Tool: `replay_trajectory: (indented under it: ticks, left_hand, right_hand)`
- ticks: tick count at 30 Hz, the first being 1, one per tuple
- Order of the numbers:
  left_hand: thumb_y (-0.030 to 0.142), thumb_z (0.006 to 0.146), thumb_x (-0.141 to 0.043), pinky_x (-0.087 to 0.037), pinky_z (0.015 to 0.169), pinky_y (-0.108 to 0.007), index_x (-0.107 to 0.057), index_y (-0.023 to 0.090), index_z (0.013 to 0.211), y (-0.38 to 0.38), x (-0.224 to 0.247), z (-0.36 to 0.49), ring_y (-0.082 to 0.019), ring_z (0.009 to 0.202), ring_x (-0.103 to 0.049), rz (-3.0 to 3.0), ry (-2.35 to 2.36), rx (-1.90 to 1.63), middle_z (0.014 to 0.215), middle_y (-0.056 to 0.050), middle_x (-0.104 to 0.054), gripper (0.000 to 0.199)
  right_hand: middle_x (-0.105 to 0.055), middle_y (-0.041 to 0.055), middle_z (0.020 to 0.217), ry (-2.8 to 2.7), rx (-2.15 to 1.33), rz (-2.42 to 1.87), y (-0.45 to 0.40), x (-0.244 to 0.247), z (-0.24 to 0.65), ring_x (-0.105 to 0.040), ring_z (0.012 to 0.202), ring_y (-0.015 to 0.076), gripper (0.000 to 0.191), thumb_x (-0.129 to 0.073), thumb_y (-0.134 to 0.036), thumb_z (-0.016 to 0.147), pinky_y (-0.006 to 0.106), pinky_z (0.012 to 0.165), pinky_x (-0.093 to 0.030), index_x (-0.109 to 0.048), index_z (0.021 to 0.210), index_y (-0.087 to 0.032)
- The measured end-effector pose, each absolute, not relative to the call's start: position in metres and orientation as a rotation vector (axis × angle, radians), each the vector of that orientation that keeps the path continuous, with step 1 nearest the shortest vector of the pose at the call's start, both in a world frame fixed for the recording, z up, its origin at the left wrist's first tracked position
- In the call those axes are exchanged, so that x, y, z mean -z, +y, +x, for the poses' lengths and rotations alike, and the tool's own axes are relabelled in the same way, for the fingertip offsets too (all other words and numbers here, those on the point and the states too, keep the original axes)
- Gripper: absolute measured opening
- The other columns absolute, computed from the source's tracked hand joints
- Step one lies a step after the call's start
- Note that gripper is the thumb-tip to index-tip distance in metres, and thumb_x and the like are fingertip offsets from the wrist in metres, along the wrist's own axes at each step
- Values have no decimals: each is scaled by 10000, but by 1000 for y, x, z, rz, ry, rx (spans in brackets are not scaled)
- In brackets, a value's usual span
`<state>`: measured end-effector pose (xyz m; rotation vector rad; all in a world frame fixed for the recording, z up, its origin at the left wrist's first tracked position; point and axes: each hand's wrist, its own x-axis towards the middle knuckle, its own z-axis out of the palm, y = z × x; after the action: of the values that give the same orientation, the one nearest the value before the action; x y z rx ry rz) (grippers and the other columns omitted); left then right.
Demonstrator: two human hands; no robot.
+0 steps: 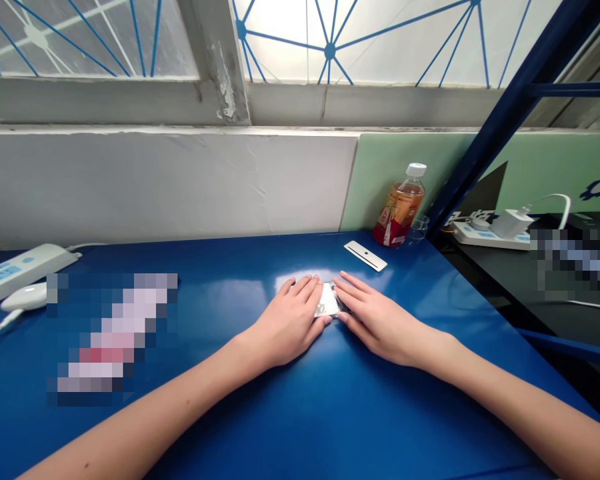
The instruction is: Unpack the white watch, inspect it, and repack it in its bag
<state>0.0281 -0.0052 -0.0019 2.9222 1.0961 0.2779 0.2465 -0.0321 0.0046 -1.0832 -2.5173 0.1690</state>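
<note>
A small white packet [327, 301] with shiny, clear-looking edges lies flat on the blue table [260, 427]. At its left side rests my left hand [293, 320], palm down, with outstretched fingers over the edge and the thumb near its lower corner. From the other side, my right hand [373, 317] touches the right edge with extended fingers, its thumb just below. Both hands lie nearly flat and are open. The fingers hide the packet's sides. Beyond my right hand is a flat white strip [365, 256] with a dark slot.
A bottle [399, 207] of reddish drink stands at the back right beside a blue metal post [495, 120]. On the left are a power strip [27, 267], a white plug-like device [27, 297] and a blurred-out object [125, 327]. Another power strip [495, 237] lies right.
</note>
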Motion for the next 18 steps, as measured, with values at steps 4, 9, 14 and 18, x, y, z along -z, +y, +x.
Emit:
replay_trajectory:
  ticks: [4, 9, 14, 18]
  left_hand:
    - [413, 1017, -314, -284, 1122, -486, -397, 57, 1408, -6, 1, 29, -324, 1383, -392, 2912, 1089, -263, 1466, -220, -447, 534]
    - [381, 1013, -324, -283, 1122, -480, -394, 42, 1415, -5, 2, 30, -331, 1377, -395, 2929, 1092, -261, 1464, -217, -449, 530]
    - [370, 1009, -318, -287, 1119, -485, -392, 58, 1423, -5, 3, 30, -331, 1379, -391, 2927, 1105, -261, 1469, -207, -448, 524]
    - [366, 1011, -321, -282, 1124, -474, -398, 53, 1423, -5, 4, 29, -330, 1377, -394, 2917, 1097, -262, 1474, -207, -441, 523]
  right_hand:
    - [-470, 283, 1429, -2581, -25, -1115, -37, -5, 242, -345, 1406, 367, 473, -409, -288, 993, 531, 1103, -410, -496, 1350, 9]
    - [-471, 287, 1427, -2627, 48, -1110, -37, -6, 241, -380, 1384, 377, 545, -442, -368, 983, 518, 1090, -429, -476, 1365, 18]
    - [-546, 296, 1349, -2658, 87, -1119, -36, -6, 239, -458, 1327, 404, 579, -494, -391, 958, 529, 1039, -476, -463, 1369, 15]
    - [-545, 298, 1348, -2657, 119, -1119, -38, -6, 234, -465, 1322, 401, 569, -467, -371, 967, 516, 1069, -451, -452, 1368, 32]
